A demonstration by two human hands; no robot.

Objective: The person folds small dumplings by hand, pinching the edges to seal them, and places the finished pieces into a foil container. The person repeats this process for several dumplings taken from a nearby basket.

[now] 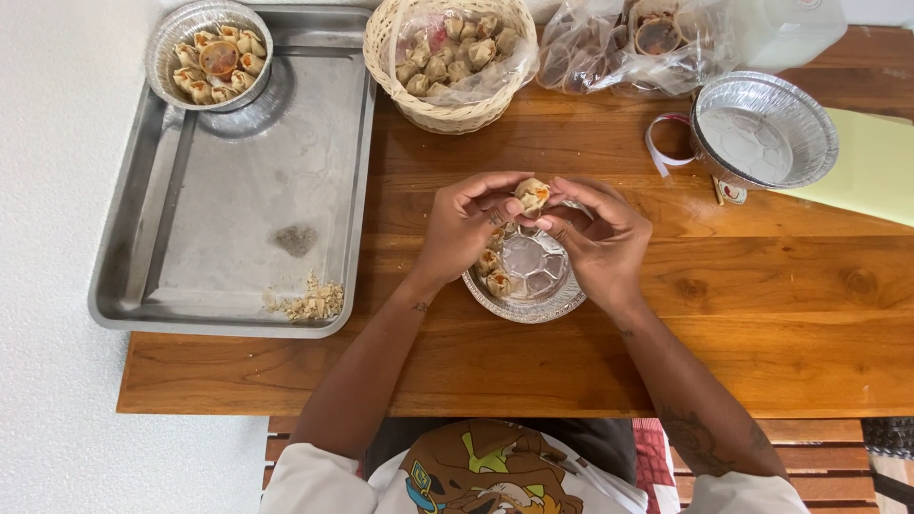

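Above foil cup (526,303): dumpling (531,195), both hands' grip

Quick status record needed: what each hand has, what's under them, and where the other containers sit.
left hand: fingertips on dumpling
right hand: pinching the same dumpling
below hands: small foil bowl, a few dumplings along its left side
basket: plastic-lined, loose dumplings
steel tray: filled foil bowl at far corner, crumbs near front
empty foil bowl: far right

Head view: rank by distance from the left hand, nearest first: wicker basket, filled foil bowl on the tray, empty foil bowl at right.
From the left hand:
1. Wicker basket, straight ahead at the table's far edge.
2. Empty foil bowl, far right.
3. Filled foil bowl, far-left corner of the steel tray.

The last two are close; the order is tentative.
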